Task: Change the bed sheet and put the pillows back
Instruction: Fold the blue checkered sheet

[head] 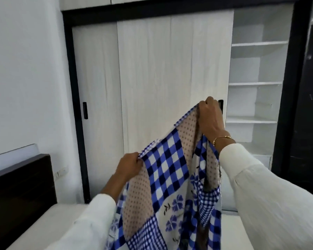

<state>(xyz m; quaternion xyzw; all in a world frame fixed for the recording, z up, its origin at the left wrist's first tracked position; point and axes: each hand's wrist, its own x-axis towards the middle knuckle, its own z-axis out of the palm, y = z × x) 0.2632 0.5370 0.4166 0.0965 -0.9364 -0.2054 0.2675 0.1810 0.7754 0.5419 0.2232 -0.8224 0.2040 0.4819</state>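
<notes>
A patchwork bed sheet (167, 177) in blue-and-white checks, tan dotted squares and blue flowers hangs in the air in front of me. My left hand (130, 166) pinches its upper edge at chest height. Higher up and to the right, my right hand (209, 118) grips another part of that edge. The sheet drapes down between my white sleeves and out of the bottom of the view. Below it lies the bare white mattress (49, 224). No pillows are in view.
A dark wooden headboard (20, 188) stands at the left. Straight ahead is a wardrobe with pale sliding doors (152, 78) in a black frame. Its right section is open, showing white shelves (255, 83). A dark panel (309, 105) fills the far right.
</notes>
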